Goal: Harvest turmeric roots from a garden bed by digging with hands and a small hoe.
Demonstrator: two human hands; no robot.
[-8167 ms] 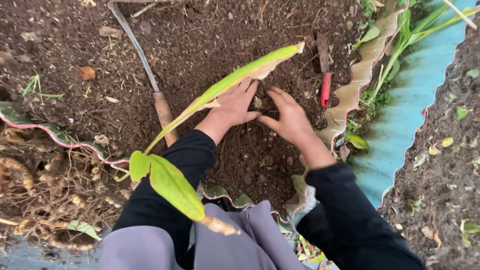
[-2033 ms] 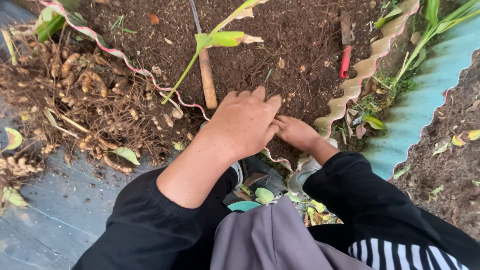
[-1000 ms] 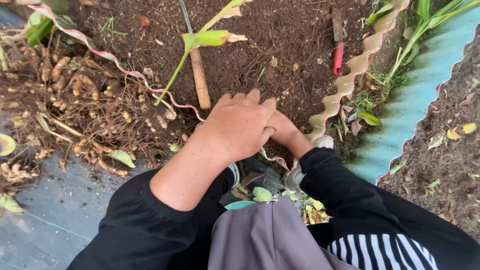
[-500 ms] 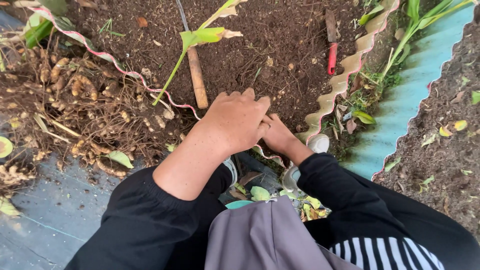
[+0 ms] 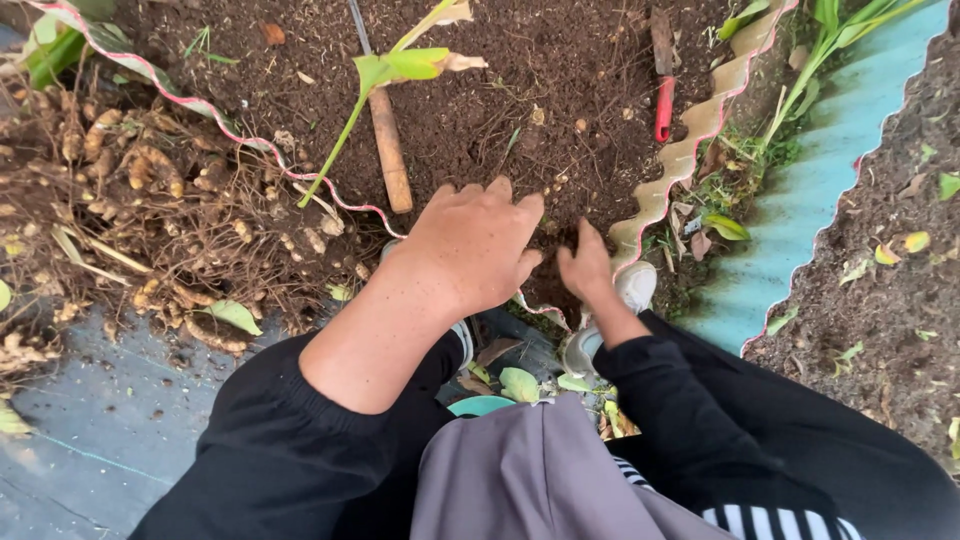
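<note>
Crumbly dark soil bears both hands: left hand spread flat, right hand digging, fingers hidden; wooden tool handle points away.

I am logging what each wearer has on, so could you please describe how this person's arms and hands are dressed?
Both hands are bare, with no gloves, rings or watch in view. The left hand comes out of a black long sleeve pushed up the forearm; the right hand has a matching black sleeve down to the wrist.
</note>
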